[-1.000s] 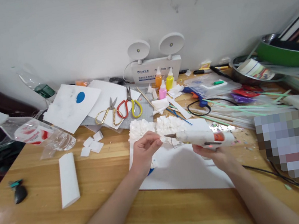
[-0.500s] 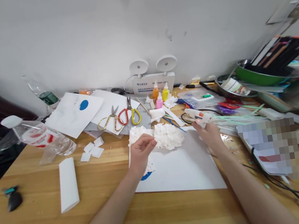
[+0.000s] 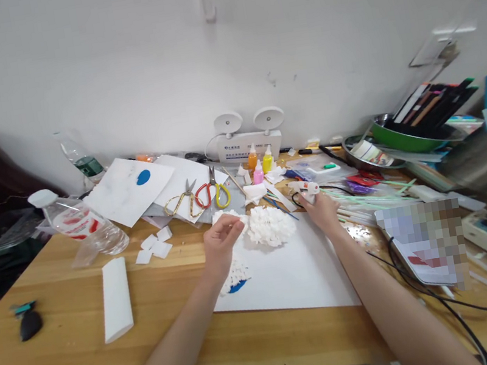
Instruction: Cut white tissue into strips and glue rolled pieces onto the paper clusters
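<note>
My left hand (image 3: 221, 244) is closed in a pinch at the left edge of a fluffy white paper clump (image 3: 269, 226), which lies at the far end of a white sheet (image 3: 286, 274). My right hand (image 3: 322, 210) reaches toward the back of the table with its fingers around a white glue gun (image 3: 303, 188) that has an orange trigger. The gun is down among the clutter behind the sheet. A blue spot with white bits (image 3: 235, 279) shows on the sheet below my left wrist.
Behind the sheet lie scissors (image 3: 208, 193), small paint bottles (image 3: 259, 164), straws (image 3: 365, 194) and white papers (image 3: 128, 188). A plastic water bottle (image 3: 78, 221) and a folded white strip (image 3: 114, 298) are at left. Cables (image 3: 452, 303), a power strip and a green bowl (image 3: 407, 135) crowd the right.
My right hand carried the glue gun away from the clump to the back right. The left hand kept its pinch on the clump. The view lifted and shifted.
</note>
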Demonstrator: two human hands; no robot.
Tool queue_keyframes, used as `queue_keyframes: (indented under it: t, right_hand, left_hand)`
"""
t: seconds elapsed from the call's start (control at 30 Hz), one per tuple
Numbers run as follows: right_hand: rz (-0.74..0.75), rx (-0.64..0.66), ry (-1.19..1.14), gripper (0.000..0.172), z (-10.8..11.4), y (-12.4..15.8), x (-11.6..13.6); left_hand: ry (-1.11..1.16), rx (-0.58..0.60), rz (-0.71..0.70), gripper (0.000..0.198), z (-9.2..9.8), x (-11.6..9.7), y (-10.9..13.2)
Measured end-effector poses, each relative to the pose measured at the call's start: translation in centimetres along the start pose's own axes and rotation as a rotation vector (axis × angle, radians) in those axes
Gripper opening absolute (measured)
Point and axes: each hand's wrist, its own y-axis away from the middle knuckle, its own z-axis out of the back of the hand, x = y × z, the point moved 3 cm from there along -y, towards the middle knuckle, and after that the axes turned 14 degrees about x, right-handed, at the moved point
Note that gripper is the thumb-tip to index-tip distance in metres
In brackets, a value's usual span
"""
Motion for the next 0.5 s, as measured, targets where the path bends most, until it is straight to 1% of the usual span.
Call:
queue_keyframes:
  t: [0.13, 0.2, 0.23, 0.3, 0.37, 0.43, 0.5]
  right_hand:
    - [-0.006, -0.019, 0.015, 0.043, 0.2, 0.5, -0.2]
    - [-0.001, -0.042, 0.018, 0.042, 0.2, 0.8, -0.4]
    - [0.007, -0.056, 0.016, 0.041, 0.3, 1.0, -0.4]
    - [0.032, -0.086, -0.001, 0.040, 0.3, 1.4, -0.5]
    - [0.048, -0.125, -0.043, 0.042, 0.6, 1.9, -0.8]
    - [0.026, -0.178, -0.107, 0.050, 1.1, 2.4, -1.3]
    - [0.007, -0.221, -0.184, 0.062, 1.9, 3.1, -2.0]
  left_hand:
    - [-0.120, -0.002, -0.010, 0.006, 1.1, -1.3, 0.7]
    - [-0.257, 0.033, -0.032, 0.005, 1.8, -2.2, 1.3]
    - [-0.337, 0.068, -0.047, 0.004, 2.2, -2.7, 1.7]
    - [-0.524, 0.169, -0.076, 0.004, 2.7, -3.3, 2.6]
    - [-0.731, 0.318, -0.112, 0.006, 3.1, -3.6, 3.4]
    - [-0.896, 0.482, -0.151, 0.008, 3.3, -3.6, 4.3]
    - [-1.005, 0.631, -0.168, 0.011, 3.4, -3.3, 5.2]
